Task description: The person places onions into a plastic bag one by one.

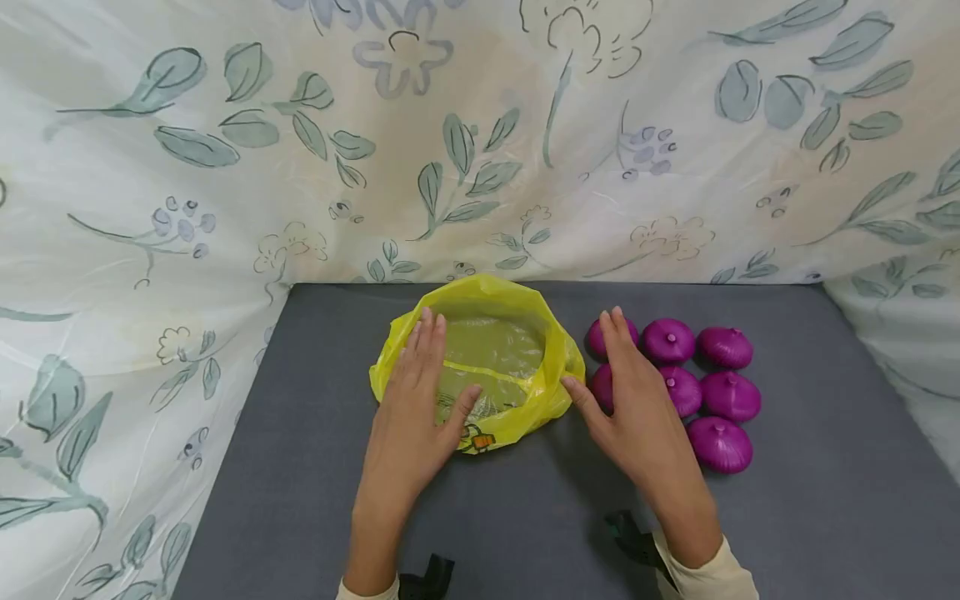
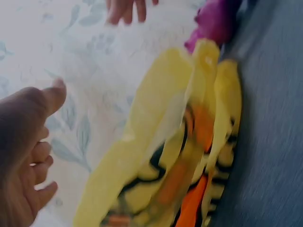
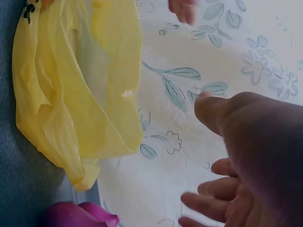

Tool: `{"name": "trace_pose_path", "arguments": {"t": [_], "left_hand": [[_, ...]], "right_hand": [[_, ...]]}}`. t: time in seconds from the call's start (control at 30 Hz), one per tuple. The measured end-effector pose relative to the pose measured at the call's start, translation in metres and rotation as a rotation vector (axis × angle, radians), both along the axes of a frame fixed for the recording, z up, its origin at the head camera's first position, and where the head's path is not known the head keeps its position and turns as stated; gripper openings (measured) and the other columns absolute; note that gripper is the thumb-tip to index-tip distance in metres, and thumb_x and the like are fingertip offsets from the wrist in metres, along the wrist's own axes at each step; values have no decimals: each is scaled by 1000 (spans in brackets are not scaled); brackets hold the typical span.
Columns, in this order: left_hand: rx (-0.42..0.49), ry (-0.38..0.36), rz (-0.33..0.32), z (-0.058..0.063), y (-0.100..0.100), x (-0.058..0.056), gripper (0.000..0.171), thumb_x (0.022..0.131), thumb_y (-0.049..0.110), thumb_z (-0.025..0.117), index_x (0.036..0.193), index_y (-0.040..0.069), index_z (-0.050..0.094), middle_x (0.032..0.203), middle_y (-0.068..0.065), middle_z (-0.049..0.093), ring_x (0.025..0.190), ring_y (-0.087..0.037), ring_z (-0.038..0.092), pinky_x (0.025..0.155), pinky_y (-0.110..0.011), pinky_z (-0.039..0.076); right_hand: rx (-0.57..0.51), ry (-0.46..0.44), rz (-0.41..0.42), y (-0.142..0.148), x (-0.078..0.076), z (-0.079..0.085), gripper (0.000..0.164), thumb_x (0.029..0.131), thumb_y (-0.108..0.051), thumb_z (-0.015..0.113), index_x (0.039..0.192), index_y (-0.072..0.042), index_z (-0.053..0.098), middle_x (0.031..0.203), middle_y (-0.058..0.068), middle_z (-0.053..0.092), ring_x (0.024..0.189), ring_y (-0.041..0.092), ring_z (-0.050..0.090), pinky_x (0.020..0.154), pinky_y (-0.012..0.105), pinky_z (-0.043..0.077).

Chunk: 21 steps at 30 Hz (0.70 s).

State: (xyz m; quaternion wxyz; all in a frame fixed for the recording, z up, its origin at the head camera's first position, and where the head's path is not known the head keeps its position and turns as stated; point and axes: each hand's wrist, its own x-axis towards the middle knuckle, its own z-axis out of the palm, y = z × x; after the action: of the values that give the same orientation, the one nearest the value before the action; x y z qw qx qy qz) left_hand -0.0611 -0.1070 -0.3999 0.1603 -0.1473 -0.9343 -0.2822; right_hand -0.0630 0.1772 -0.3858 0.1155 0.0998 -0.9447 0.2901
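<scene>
A yellow plastic bag [image 1: 561, 350] stands on the dark table with its mouth spread wide and a printed orange-and-black picture on its near side. Above the bag's left part is my left hand [image 1: 412, 425], fingers extended and thumb apart; the left wrist view shows a gap between hand and bag. My right hand [image 1: 641, 408] hovers to the right of the bag, fingers extended, holding nothing. From the head view it covers parts of several purple onions [image 1: 731, 396] grouped on the table. An onion [image 3: 75, 215] also shows low in the right wrist view.
The dark grey table [image 1: 300, 500] ends at the back against a hanging cloth [image 1: 480, 192] printed with leaves and flowers. More of this cloth drapes along the left and right sides. Dark straps [image 1: 633, 537] sit at the wrists by the pale sleeves.
</scene>
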Motion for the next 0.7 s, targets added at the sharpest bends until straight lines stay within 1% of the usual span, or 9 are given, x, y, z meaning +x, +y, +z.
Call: {"name": "trace_pose_path", "arguments": {"t": [0.03, 0.1, 0.17, 0.23, 0.37, 0.47, 0.6, 0.67, 0.7], "left_hand": [[31, 9, 15, 0, -4, -3, 90, 105, 44, 65, 172, 23, 9, 179, 4, 4, 164, -22, 11, 126, -53, 24], [83, 10, 50, 0, -13, -7, 88, 105, 38, 66, 172, 23, 12, 178, 6, 6, 163, -20, 13, 125, -53, 26], [123, -6, 80, -2, -21, -11, 87, 105, 34, 67, 172, 23, 13, 178, 8, 6, 163, -18, 12, 125, -54, 27], [149, -33, 96, -4, -27, -14, 87, 105, 34, 67, 172, 23, 12, 178, 8, 5, 163, -18, 11, 125, -56, 26], [211, -90, 77, -9, -35, -22, 87, 106, 34, 66, 172, 23, 11, 177, 10, 3, 163, -18, 8, 124, -59, 25], [256, -119, 66, -14, -37, -27, 87, 105, 32, 67, 172, 26, 11, 177, 11, 4, 163, -20, 10, 123, -61, 26], [302, -154, 71, -21, -39, -31, 87, 105, 33, 67, 171, 28, 12, 177, 11, 5, 162, -23, 14, 123, -61, 26], [317, -182, 79, -25, -39, -33, 87, 106, 36, 66, 171, 27, 10, 177, 11, 5, 162, -25, 14, 124, -62, 25], [323, -197, 86, -28, -39, -33, 87, 106, 38, 66, 172, 27, 10, 177, 11, 4, 162, -26, 14, 124, -62, 24]], "right_hand": [[-16, 0, -3, 2, 0, 1, 98, 98, -41, 75, 172, -24, 15, 176, 3, 20, 155, 39, 34, 115, 66, 36], [-38, -2, -21, 6, -1, 3, 94, 99, -40, 75, 172, -26, 17, 174, 2, 27, 151, 39, 42, 112, 65, 41], [-56, -2, -48, 10, -1, 4, 91, 99, -38, 74, 171, -27, 20, 172, 4, 34, 145, 41, 49, 108, 65, 44], [-74, 9, -77, 15, -1, 5, 87, 100, -37, 74, 171, -27, 24, 168, 6, 41, 139, 43, 55, 105, 66, 46], [-114, 48, -124, 26, 0, 7, 81, 100, -32, 74, 169, -26, 32, 162, 9, 50, 135, 41, 59, 104, 65, 48], [-146, 70, -152, 37, 1, 8, 79, 99, -29, 75, 167, -26, 35, 160, 7, 52, 136, 38, 59, 103, 65, 47], [-182, 92, -209, 55, 3, 8, 75, 100, -29, 74, 166, -28, 38, 159, 6, 54, 135, 38, 60, 102, 66, 47], [-189, 100, -249, 66, 3, 7, 74, 100, -29, 74, 165, -29, 40, 159, 5, 54, 135, 38, 60, 103, 64, 46], [-188, 104, -274, 71, 4, 6, 73, 100, -29, 74, 165, -30, 40, 158, 4, 55, 135, 37, 60, 106, 61, 46]]}}
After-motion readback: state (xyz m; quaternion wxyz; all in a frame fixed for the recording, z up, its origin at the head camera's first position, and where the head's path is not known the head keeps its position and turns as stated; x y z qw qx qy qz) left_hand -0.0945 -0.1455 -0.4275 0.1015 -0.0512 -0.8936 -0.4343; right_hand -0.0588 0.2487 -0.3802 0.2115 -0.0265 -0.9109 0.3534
